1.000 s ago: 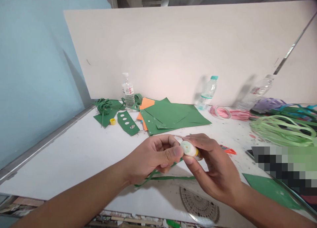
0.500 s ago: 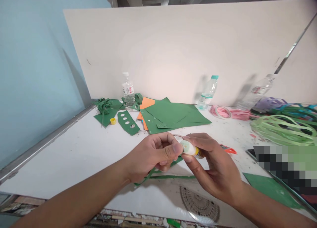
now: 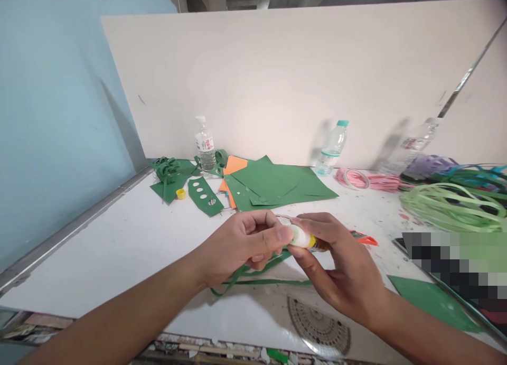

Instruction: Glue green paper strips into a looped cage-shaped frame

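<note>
In my right hand [image 3: 340, 264] is a small glue bottle [image 3: 301, 237] with a white top and a yellow band, lying tilted with its top toward the left. My left hand [image 3: 249, 243] is closed around a thin green paper strip [image 3: 232, 286], and its thumb meets the bottle's white top. The strip curls down below the left palm. Beneath both hands, more green strips [image 3: 273, 282] lie on the white table [image 3: 119, 259]. Part of the strip inside the left fingers is hidden.
Green sheets [image 3: 277, 185], a punched green piece [image 3: 206, 197] and a yellow cap [image 3: 181, 194] lie behind the hands. A clear protractor [image 3: 319, 328] is near the front edge. Bottles [image 3: 331, 148] stand along the back; paper coils [image 3: 451, 206] and a phone [image 3: 447, 280] are at right.
My left thumb has moved slightly over the bottle's top, and the bottle has turned a little. The strip's loop below my left hand has shifted slightly left.
</note>
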A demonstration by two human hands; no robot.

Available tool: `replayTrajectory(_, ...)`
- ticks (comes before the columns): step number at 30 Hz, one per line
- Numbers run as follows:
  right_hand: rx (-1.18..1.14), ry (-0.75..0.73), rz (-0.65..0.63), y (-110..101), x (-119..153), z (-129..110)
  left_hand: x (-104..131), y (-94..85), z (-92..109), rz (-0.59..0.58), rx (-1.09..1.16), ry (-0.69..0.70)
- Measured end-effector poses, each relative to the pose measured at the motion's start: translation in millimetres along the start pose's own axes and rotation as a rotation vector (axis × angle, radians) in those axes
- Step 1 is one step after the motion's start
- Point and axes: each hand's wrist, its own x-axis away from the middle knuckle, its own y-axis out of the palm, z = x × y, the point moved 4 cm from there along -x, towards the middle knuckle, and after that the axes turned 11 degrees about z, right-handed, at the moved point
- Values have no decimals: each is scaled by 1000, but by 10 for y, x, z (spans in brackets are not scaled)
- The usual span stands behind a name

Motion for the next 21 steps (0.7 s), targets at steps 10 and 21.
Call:
replayTrajectory(10,-101,56,15,1,46,36,9,25,1,-45,18,8)
replayTrajectory(21,-81,249,153,-59,57,219,66,30,-8,-354,211,85)
